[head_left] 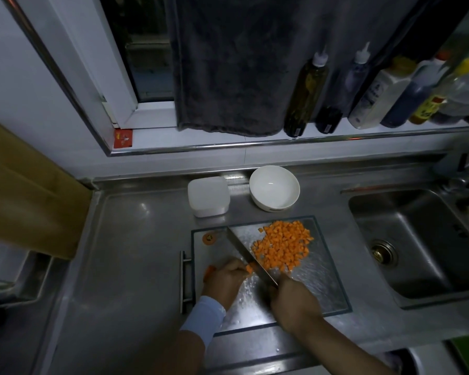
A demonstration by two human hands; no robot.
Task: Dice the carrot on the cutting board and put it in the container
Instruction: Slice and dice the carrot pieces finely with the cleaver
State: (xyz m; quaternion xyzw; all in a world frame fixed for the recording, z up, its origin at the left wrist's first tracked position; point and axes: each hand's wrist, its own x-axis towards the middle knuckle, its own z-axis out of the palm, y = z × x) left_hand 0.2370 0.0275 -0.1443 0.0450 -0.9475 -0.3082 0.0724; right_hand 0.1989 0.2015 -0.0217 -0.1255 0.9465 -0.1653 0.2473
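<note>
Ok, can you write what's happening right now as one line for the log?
step: dicing | left grip: holds carrot piece | right grip: holds cleaver | diced carrot: piled on glass cutting board | container: behind board

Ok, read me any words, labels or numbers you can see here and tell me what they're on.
Nothing here can be read.
On the white bottle: blue label, too blurred.
On the yellow-labelled bottle: print too blurred.
On the red sticker at the window sill: marks too small.
On the round orange sticker on the cutting board: too small.
</note>
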